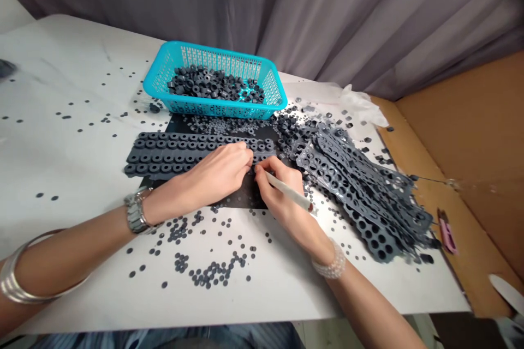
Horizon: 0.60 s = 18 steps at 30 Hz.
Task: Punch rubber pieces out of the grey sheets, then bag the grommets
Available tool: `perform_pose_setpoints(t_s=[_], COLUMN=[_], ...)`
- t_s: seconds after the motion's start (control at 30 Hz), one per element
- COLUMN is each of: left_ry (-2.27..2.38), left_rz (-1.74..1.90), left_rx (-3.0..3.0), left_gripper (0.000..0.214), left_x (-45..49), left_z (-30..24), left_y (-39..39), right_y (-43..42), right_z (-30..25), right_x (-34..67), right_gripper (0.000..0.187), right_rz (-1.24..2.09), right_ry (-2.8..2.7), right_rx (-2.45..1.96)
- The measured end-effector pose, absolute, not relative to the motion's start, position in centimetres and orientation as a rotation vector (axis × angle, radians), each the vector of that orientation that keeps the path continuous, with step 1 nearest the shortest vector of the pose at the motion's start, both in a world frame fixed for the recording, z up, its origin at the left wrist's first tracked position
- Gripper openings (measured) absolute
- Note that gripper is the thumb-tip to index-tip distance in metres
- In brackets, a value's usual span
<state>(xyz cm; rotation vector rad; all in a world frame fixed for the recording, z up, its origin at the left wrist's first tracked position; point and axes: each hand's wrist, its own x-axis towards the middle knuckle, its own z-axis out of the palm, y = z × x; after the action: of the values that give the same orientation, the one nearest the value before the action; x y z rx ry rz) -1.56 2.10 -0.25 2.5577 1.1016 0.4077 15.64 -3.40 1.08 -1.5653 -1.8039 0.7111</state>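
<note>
A dark grey moulded sheet of rubber rings [172, 155] lies flat on a black mat [237, 196], its rows running left to right. Over its right part, my left hand [223, 172] is closed, fingers curled and pinching at the sheet; the fingertips are mostly hidden. Close beside it, my right hand [282, 185] grips a slim white pen-like tool [289, 191] between thumb and fingers. The tool's tip points toward the left fingertips and is hidden by the hand. Loose small dark discs [213, 272] are scattered on the white table in front.
Behind the sheet stands a blue basket [164, 95] holding many loose rubber rings [213, 84]. Punched-out leftover sheets [360, 191] are heaped at the right. Beyond them lie a pink-handled cutter [447, 234] and cardboard [475, 196]. A grey curtain [204, 0] hangs behind the table.
</note>
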Motion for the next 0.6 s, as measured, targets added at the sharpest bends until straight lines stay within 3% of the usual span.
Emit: perform_pose_setpoints(t_s=[0.6], left_ry=[1.262], left_rz=[0.321], left_rx=[2.528], left_gripper=[0.019], left_x=[-0.6], left_z=[1.7], left_y=[0.9], right_y=[-3.0], right_z=[0.8], right_x=[16.5], right_gripper=[0.023], right_rz=[0.846], right_ry=[-1.647], right_rx=[-1.510])
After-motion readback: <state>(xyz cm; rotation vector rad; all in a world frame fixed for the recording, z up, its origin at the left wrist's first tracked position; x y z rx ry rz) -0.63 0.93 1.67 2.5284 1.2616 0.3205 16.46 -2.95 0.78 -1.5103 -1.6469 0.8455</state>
